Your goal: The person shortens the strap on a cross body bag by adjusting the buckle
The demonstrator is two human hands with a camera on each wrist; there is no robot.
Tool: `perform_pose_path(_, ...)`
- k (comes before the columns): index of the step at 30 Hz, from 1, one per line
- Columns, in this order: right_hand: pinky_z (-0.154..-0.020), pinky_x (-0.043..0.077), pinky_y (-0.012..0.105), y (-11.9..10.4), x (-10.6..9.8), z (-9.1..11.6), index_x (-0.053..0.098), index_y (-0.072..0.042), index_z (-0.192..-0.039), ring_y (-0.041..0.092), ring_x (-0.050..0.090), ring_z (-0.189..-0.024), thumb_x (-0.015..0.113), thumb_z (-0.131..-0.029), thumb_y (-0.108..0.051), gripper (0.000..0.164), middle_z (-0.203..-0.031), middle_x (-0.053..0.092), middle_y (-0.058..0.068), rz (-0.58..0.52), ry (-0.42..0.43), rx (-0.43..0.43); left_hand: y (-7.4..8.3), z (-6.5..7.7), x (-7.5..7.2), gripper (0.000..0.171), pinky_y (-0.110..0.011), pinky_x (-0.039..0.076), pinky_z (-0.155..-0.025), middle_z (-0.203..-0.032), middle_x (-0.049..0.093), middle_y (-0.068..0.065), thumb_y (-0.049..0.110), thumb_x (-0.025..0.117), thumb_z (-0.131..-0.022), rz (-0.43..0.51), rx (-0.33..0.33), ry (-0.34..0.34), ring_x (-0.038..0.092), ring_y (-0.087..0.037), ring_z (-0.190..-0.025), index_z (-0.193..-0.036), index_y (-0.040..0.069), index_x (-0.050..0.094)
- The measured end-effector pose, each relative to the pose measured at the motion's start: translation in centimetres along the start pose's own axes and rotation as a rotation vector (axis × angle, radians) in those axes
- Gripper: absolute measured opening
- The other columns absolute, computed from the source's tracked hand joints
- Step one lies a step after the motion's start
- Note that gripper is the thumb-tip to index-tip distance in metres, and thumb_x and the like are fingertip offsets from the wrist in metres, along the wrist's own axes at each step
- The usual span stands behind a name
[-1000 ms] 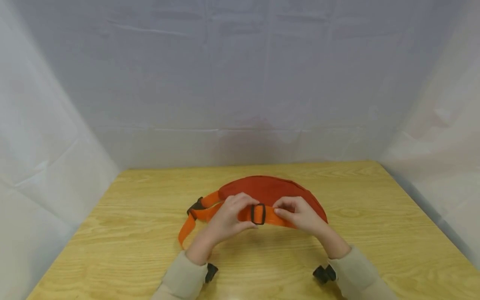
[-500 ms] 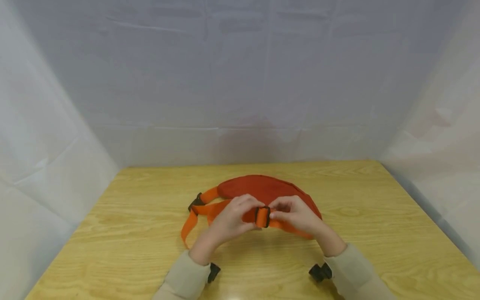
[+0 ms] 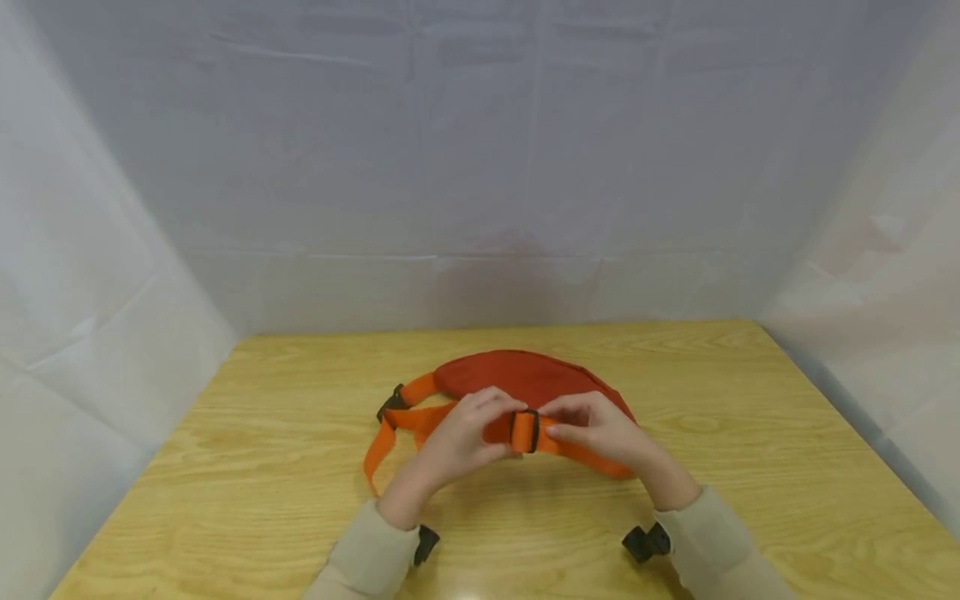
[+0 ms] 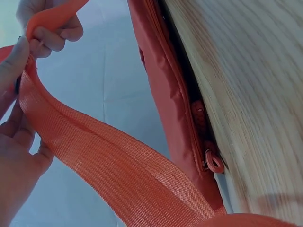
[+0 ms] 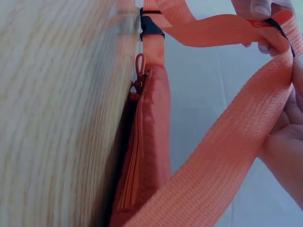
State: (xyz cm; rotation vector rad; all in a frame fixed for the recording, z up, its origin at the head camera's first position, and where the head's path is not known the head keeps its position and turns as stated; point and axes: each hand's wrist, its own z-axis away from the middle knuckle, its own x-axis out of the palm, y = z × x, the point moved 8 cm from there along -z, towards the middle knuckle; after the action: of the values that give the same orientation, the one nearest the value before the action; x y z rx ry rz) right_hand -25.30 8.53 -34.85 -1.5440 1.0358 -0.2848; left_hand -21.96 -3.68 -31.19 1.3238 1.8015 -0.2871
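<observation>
A red waist bag (image 3: 525,373) lies on the table, its orange strap (image 3: 588,458) raised in front of it. On the strap sits a black slider buckle (image 3: 535,432), with a small fold of webbing standing out on its left side. My left hand (image 3: 467,437) holds the slider and strap from the left, thumb below and fingers above. From the right, my right hand (image 3: 600,429) pinches the webbing beside the slider, thumb against index finger. In the left wrist view the strap (image 4: 109,156) runs from the fingers toward the camera; part of the slider is hidden there.
A black side-release buckle (image 3: 392,404) joins the strap at the bag's left end, and a strap tail (image 3: 377,450) hangs beside it. A zipper pull (image 4: 214,161) shows on the bag. The wooden table (image 3: 285,417) has white sheeting (image 3: 480,167) behind and at both sides.
The slider has shifted slightly right, closer to my right fingertips, and a fold of webbing now stands out at its left. The bag's right end has moved a little left.
</observation>
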Motion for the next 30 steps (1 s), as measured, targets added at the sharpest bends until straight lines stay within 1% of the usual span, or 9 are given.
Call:
perform_pose_path(5, -0.066, 0.049, 0.033, 0.02, -0.21, 0.0, 0.057, 0.003, -0.098, 0.02, 0.059, -0.074, 0.061, -0.084, -0.01, 0.019, -0.087, 0.061, 0.012, -0.044, 0.046, 0.022, -0.05, -0.01, 0.2, 0.048, -0.03, 0.042, -0.079, -0.096, 0.055, 0.0, 0.013, 0.079, -0.065, 0.059, -0.009, -0.019, 0.051, -0.013, -0.087, -0.107, 0.006, 0.058)
perform_pose_path(8, -0.066, 0.05, 0.033, -0.04, -0.21, -0.08, 0.055, 0.003, -0.095, 0.02, 0.06, -0.074, 0.063, -0.082, -0.01, 0.021, -0.085, 0.061, 0.011, -0.07, 0.065, 0.033, 0.04, -0.02, 0.31, 0.049, -0.031, 0.042, -0.08, -0.097, 0.055, -0.001, 0.011, 0.079, -0.064, 0.078, 0.0, -0.021, 0.051, -0.013, -0.087, -0.108, 0.005, 0.058)
perform_pose_path(10, -0.066, 0.05, 0.033, -0.01, -0.19, -0.14, 0.055, 0.004, -0.094, 0.02, 0.059, -0.073, 0.065, -0.08, -0.011, 0.022, -0.086, 0.06, 0.01, -0.081, 0.079, 0.047, 0.13, -0.01, 0.32, 0.049, -0.03, 0.042, -0.08, -0.097, 0.055, 0.0, 0.01, 0.08, -0.063, 0.081, 0.001, -0.023, 0.051, -0.013, -0.087, -0.107, 0.006, 0.058)
perform_pose_path(15, -0.066, 0.05, 0.031, 0.19, -0.2, -0.23, 0.06, 0.005, -0.092, 0.019, 0.06, -0.074, 0.069, -0.077, -0.013, 0.025, -0.095, 0.059, 0.012, -0.075, 0.116, 0.089, 0.24, -0.03, 0.29, 0.048, -0.028, 0.043, -0.08, -0.096, 0.055, 0.0, 0.01, 0.079, -0.064, 0.092, -0.012, -0.032, 0.05, -0.013, -0.087, -0.107, 0.006, 0.058)
perform_pose_path(20, -0.066, 0.05, 0.03, -0.04, -0.21, -0.25, 0.061, 0.005, -0.091, 0.018, 0.059, -0.074, 0.068, -0.077, -0.014, 0.025, -0.096, 0.058, 0.015, -0.049, 0.136, 0.075, 0.28, -0.13, 0.18, 0.049, -0.025, 0.044, -0.077, -0.096, 0.054, -0.001, 0.009, 0.08, -0.063, 0.109, -0.024, -0.032, 0.051, -0.012, -0.085, -0.107, 0.006, 0.058)
perform_pose_path(23, -0.069, 0.049, 0.032, -0.26, -0.1, -0.23, 0.061, 0.003, -0.093, 0.019, 0.059, -0.078, 0.065, -0.08, -0.012, 0.02, -0.097, 0.058, 0.014, -0.041, 0.119, 0.035, 0.3, -0.14, 0.02, 0.049, -0.025, 0.044, -0.077, -0.096, 0.055, -0.002, 0.011, 0.08, -0.063, 0.085, -0.02, -0.015, 0.052, -0.013, -0.086, -0.107, 0.005, 0.058)
perform_pose_path(26, -0.072, 0.048, 0.033, -0.53, 0.08, -0.16, 0.06, 0.0, -0.099, 0.02, 0.058, -0.083, 0.06, -0.084, -0.008, 0.017, -0.098, 0.058, 0.013, -0.03, 0.069, -0.021, 0.24, -0.13, -0.22, 0.048, -0.025, 0.044, -0.079, -0.095, 0.055, -0.002, 0.012, 0.08, -0.063, 0.063, -0.017, 0.008, 0.052, -0.014, -0.087, -0.106, 0.004, 0.059)
perform_pose_path(28, -0.075, 0.047, 0.033, -0.64, 0.25, -0.11, 0.058, 0.0, -0.105, 0.021, 0.056, -0.087, 0.056, -0.087, -0.006, 0.019, -0.101, 0.058, 0.013, -0.026, 0.023, -0.05, 0.12, -0.08, -0.46, 0.048, -0.026, 0.044, -0.079, -0.095, 0.056, -0.002, 0.011, 0.08, -0.062, 0.064, -0.02, 0.023, 0.053, -0.014, -0.087, -0.105, 0.004, 0.06)
perform_pose_path(30, -0.076, 0.047, 0.033, -0.58, 0.37, -0.08, 0.056, 0.002, -0.11, 0.021, 0.056, -0.089, 0.053, -0.088, -0.006, 0.023, -0.102, 0.058, 0.015, -0.031, -0.012, -0.056, -0.09, 0.01, -0.64, 0.048, -0.027, 0.044, -0.079, -0.095, 0.056, -0.001, 0.01, 0.08, -0.062, 0.073, -0.027, 0.029, 0.053, -0.014, -0.088, -0.105, 0.004, 0.06)
